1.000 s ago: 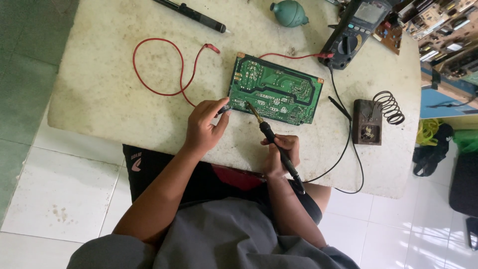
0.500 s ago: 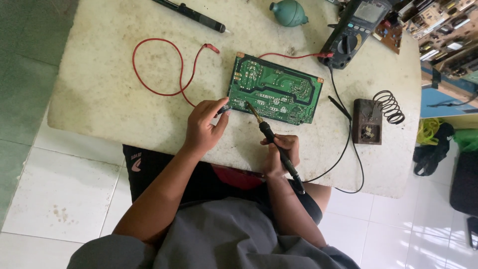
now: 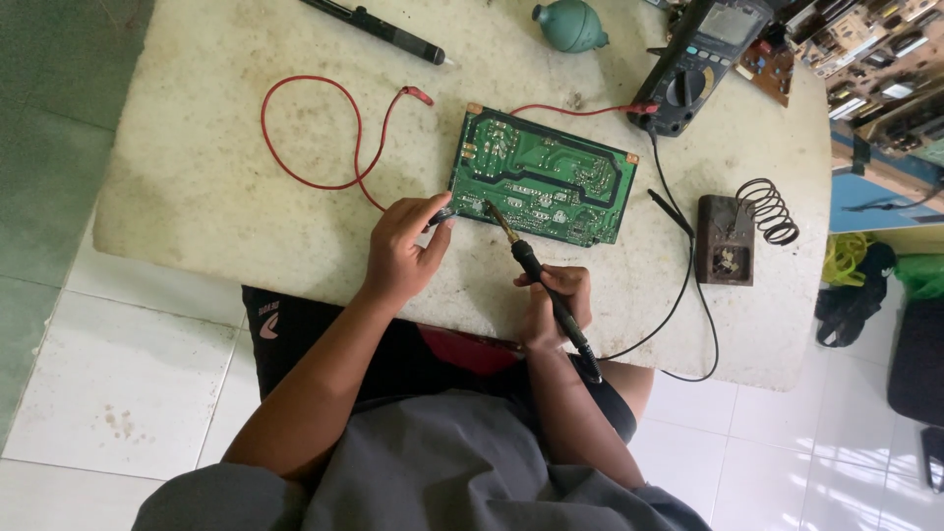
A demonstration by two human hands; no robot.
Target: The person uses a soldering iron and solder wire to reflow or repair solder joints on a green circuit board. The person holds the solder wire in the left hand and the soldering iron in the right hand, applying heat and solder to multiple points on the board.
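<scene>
A green circuit board (image 3: 546,175) lies solder side up on the worn white table (image 3: 216,206). My right hand (image 3: 553,300) grips a black soldering iron (image 3: 536,270), its tip touching the board's near left corner. My left hand (image 3: 405,246) rests at that same corner and pinches a small dark tool (image 3: 442,213) against the board's edge. What kind of tool it is, I cannot make out.
A red test lead (image 3: 315,128) loops left of the board. A multimeter (image 3: 703,54) sits at the back right, a soldering stand with a coil (image 3: 733,236) at the right. A black pen-shaped tool (image 3: 379,28) and a green rubber bulb (image 3: 573,25) lie at the far edge.
</scene>
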